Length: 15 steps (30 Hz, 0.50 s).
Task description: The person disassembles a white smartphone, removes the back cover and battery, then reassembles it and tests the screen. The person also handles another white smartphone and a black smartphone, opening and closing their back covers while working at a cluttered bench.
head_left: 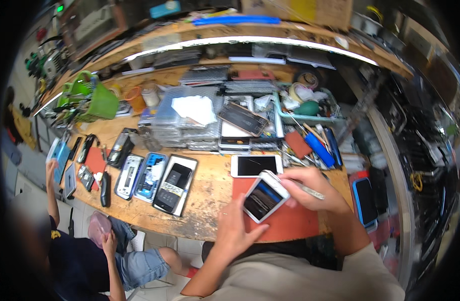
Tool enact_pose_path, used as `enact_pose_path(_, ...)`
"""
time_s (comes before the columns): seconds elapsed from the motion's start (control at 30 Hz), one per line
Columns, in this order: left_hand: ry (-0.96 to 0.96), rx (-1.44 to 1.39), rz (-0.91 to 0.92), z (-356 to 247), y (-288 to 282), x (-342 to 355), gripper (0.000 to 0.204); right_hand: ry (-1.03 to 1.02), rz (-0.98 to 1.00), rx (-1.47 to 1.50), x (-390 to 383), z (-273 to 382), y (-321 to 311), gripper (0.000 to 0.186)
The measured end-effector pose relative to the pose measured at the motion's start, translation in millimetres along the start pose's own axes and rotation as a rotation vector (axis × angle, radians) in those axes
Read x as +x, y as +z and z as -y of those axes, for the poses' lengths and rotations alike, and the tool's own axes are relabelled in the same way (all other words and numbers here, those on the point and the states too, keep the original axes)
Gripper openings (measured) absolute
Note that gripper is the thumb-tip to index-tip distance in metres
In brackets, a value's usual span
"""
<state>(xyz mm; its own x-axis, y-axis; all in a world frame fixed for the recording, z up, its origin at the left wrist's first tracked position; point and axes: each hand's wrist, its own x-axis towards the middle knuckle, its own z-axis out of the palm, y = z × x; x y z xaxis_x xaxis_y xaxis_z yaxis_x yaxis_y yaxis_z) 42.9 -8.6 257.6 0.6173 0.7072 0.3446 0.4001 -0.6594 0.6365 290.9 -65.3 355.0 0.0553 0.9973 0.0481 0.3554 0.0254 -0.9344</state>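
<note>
A white smartphone (264, 200) with a lit screen is tilted above the red mat (295, 223). My left hand (235, 223) grips its lower left edge, thumb apart along the bottom. At the phone's upper right corner is my right hand (312, 188), closed round a slim silver-grey tool (312, 192) whose rear end sticks out to the right. The fingers hide the tool's tip, so I cannot make out its kind. Just behind, a second white phone (256, 166) with a dark screen lies flat, partly over the mat's far edge.
Left of the mat lie opened phones and a tray with a phone (175, 184). Stacked clear trays (190, 125) and a teal bin (310, 118) stand behind. Screwdrivers (320, 148) lie at right. A seated person (84, 256) is at my left; a blue-edged phone (365, 200) lies far right.
</note>
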Motion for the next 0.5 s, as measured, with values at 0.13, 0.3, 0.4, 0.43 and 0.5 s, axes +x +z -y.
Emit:
enact_pose_path(0.13, 0.128, -0.202, -0.037, 4.9, -0.9, 8.9, 0.095, 0.186, -0.238, 0.434, -30.3, -39.0, -5.3, 0.033)
enact_pose_path(0.3, 0.204, -0.725, -0.199, 11.7, 6.9, 13.7, 0.102, 0.274, -0.320, 1.029, -68.9, -71.8, 37.9, 0.037)
enact_pose_path(0.4, 0.007, -1.138, -0.299, 9.8, 16.9, 14.6, 0.094, 0.339, -0.089, 1.164, -80.8, -72.8, 61.1, 0.033)
enact_pose_path(0.43, -0.075, -1.222, -0.325, 10.8, 18.7, 14.4, 0.092, 0.288, 0.013, 1.067, -80.2, -72.3, 60.9, 0.032)
enact_pose_path(0.5, -0.264, -1.418, -0.376, 13.6, 20.7, 12.0, 0.091, 0.270, -0.178, 0.368, -80.5, -67.4, 49.1, 0.030)
